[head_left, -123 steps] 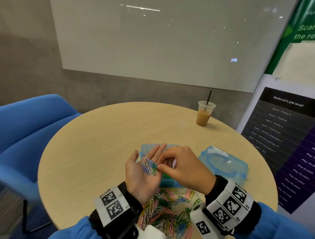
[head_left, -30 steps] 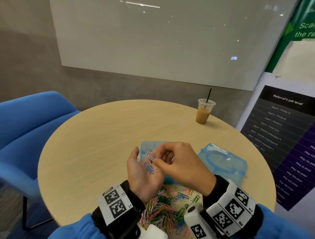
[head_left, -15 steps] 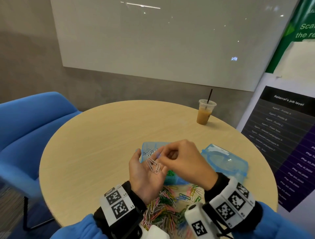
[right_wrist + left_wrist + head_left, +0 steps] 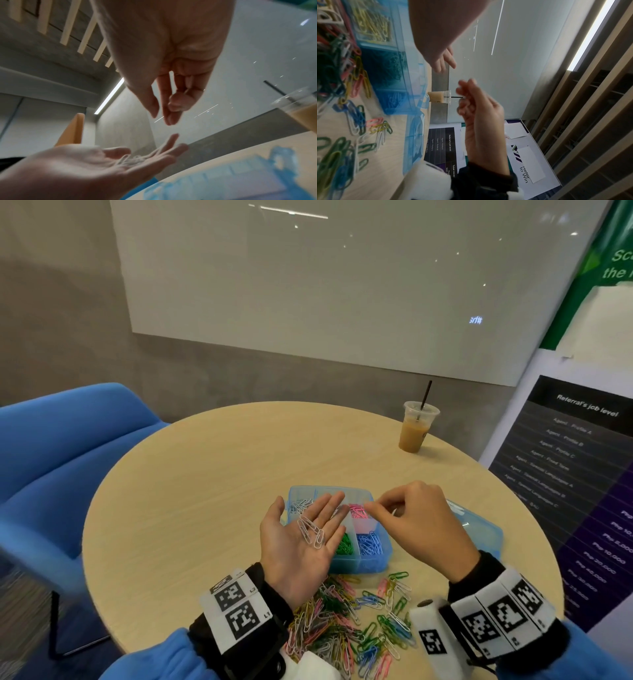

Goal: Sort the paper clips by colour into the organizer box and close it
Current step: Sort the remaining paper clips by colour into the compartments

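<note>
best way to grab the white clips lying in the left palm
Pinch the white clips from above with right hand thumb and forefinger, closing across their rounded ends nearest the fingers. They lie flat and overlapping on the open, upturned left hand, so only their top faces are free. Tilting the palm over the organizer box might be easier.
</note>
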Motion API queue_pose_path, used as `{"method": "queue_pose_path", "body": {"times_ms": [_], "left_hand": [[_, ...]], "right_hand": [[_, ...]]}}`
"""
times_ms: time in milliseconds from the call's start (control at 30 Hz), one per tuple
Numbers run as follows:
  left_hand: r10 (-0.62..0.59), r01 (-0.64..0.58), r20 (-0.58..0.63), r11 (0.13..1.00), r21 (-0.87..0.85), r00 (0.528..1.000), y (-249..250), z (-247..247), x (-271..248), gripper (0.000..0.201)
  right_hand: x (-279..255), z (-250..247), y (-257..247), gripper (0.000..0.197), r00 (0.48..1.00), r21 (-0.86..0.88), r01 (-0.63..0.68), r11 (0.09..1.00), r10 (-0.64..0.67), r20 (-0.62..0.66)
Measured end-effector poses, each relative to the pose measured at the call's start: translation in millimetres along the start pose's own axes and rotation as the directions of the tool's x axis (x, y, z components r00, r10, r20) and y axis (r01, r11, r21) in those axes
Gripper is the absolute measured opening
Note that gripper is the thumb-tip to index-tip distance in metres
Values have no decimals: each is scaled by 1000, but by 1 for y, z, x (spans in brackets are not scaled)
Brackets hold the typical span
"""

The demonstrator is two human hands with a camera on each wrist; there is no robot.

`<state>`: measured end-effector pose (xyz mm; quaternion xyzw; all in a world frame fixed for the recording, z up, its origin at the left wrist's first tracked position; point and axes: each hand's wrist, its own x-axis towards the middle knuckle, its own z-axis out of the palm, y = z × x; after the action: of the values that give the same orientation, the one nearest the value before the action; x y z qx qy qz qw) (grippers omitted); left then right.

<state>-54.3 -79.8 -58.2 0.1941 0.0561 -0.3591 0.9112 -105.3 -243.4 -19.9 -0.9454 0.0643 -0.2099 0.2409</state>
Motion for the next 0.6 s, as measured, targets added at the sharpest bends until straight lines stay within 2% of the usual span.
{"method": "queue_pose_path", "body": {"times_ms": [67,167,333,467,600], "left_hand": [[-8,8,9,1000,12,1000,0,0,0,73],[-32,32,37,999,0,999,-2,2,-2,75],[-51,50,19,999,10,999,-3,3,-3,78],[-56,55,25,998,17,998,-3,2,-1,78],[-58,58,31,998,2,998,0,6,-2,76]], "right_hand": [[-4,-1,-13,19,995,103,98,990,-97,-10],[-13,8,-29,10,979,189,166,968,-185,87],[-15,35,-32,27,968,152,156,976,-182,174],[-12,46,-32,24,967,115,143,983,-164,194],[0,48,-34,12,964,144,137,980,-166,208]]}}
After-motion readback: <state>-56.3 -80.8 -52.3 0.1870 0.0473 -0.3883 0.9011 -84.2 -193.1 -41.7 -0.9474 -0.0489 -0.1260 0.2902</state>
